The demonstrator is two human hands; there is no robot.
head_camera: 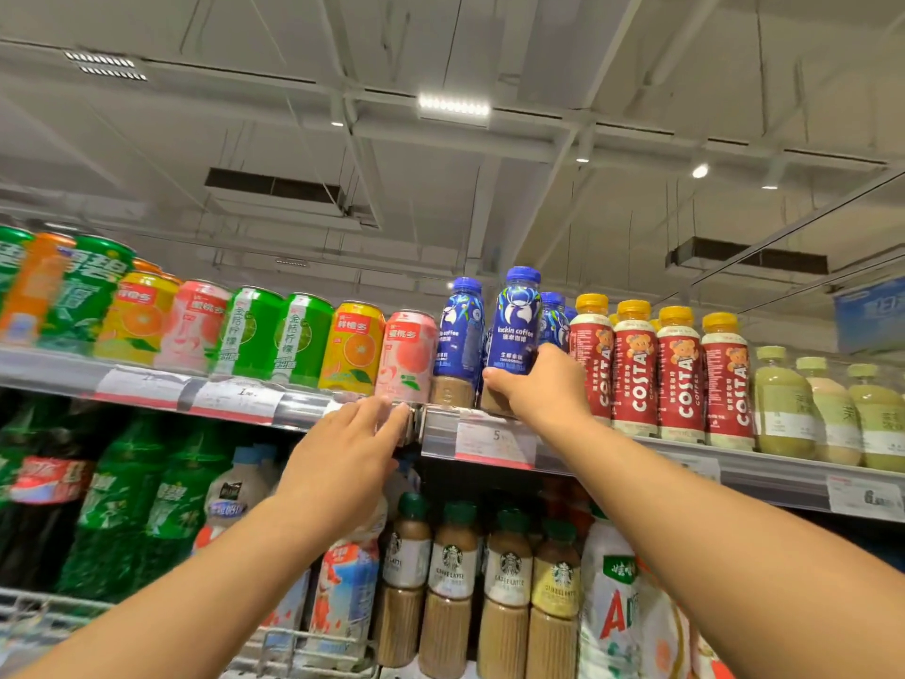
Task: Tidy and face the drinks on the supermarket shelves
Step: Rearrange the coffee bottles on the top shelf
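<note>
The right hand (536,384) had its fingers clamped round the lower part of a blue Luckin coffee bottle (515,325), which stood upright at the front edge of the top shelf (734,463), between another blue bottle (459,335) and the red Costa bottles (636,370). The left hand (343,463) lay flat, fingers straight and together, tips touching the shelf's price rail (411,423) below a pink peach can (409,355).

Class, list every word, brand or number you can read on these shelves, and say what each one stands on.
"luckin coffee": blue bottle gripped by the right hand.
"COSTA": red bottles.
"CAFFE LATTE": Starbucks bottles below.
"5": price tag.
Can labels are Chinese; other tags are too blurred.
</note>
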